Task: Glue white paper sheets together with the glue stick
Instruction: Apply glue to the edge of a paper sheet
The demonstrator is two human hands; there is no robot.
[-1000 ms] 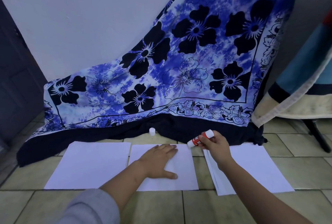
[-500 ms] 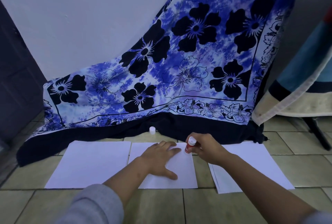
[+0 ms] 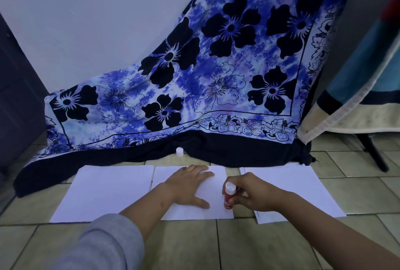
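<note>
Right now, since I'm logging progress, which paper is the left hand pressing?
The middle sheet: the left hand lies flat on it, and the right hand holds the glue stick at its right edge. The left sheet lies bare.

White paper is lying flat in three places: left sheet, middle sheet, right stack. A red glue stick is standing nearly upright, white end up, touching the middle sheet's right edge. Its white cap is sitting beyond.

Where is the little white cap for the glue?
In the head view, the cap stands on the floor left of center, at the dark edge of the flowered cloth, just past the middle paper sheet that the left hand presses.
</note>
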